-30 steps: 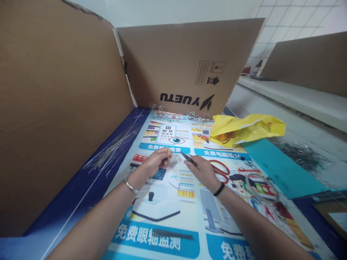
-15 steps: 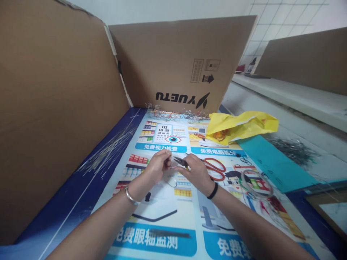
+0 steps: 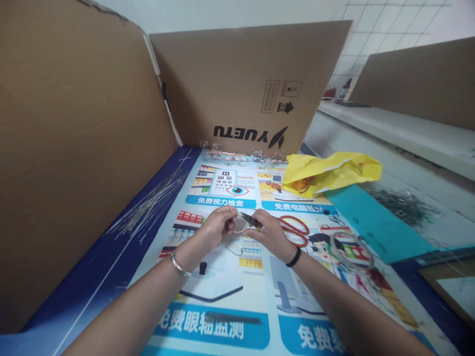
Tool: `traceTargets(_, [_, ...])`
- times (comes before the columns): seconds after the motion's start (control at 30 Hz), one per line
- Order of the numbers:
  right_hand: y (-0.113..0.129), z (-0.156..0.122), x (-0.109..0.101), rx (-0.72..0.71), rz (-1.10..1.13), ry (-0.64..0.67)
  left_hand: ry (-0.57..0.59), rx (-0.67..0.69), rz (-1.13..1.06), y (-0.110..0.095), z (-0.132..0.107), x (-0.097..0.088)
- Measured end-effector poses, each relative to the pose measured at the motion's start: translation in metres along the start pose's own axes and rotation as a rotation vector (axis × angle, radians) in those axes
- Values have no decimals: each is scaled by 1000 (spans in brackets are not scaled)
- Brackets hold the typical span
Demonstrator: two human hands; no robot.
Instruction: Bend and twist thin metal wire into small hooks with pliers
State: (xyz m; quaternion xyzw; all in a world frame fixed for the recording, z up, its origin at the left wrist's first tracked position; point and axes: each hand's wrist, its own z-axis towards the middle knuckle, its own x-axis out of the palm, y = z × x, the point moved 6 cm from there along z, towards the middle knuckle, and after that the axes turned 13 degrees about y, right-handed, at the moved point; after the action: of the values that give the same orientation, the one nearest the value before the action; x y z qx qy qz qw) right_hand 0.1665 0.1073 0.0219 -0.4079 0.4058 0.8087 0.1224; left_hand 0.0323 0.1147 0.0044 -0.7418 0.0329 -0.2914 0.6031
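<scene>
My left hand (image 3: pixel 218 226) is closed in a pinch on a thin wire (image 3: pixel 236 247), whose loose end curves down below the fingers. In my right hand (image 3: pixel 272 232) is a pair of pliers (image 3: pixel 249 218), its dark jaws pointing left toward the left fingertips with a small gap between. A pale strand of the wire runs from the left fingers to the right thumb. What exactly the left fingertips pinch is too small to make out. Scissors with orange-red handles (image 3: pixel 296 231) lie just beyond my right hand.
Straight wires (image 3: pixel 148 207) lie at the left. Wire scraps (image 3: pixel 260 158) line the foot of the cardboard panel (image 3: pixel 237 89). A yellow bag (image 3: pixel 334 173) is at the back right, near a dark wire heap (image 3: pixel 401 207). A wire coil (image 3: pixel 351 251) lies at the right.
The pliers have shifted slightly right, away from the left fingertips. Both hands remain in nearly the same place, and the wire is still between them.
</scene>
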Motion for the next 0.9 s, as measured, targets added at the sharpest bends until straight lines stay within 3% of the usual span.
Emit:
traceTargets(0.4, [-20,2,-2,202,263,17,94,-93,211,-1,-2,3])
traceTargets(0.6, [-23,1,0,257,350,13,216,-114,189,-1,-4,13])
traceTargets(0.77, [-19,0,1,242,443,37,189,-112,190,5,-1,8])
traceTargets(0.9, [-18,0,3,282,538,67,80,-71,228,6,1,5])
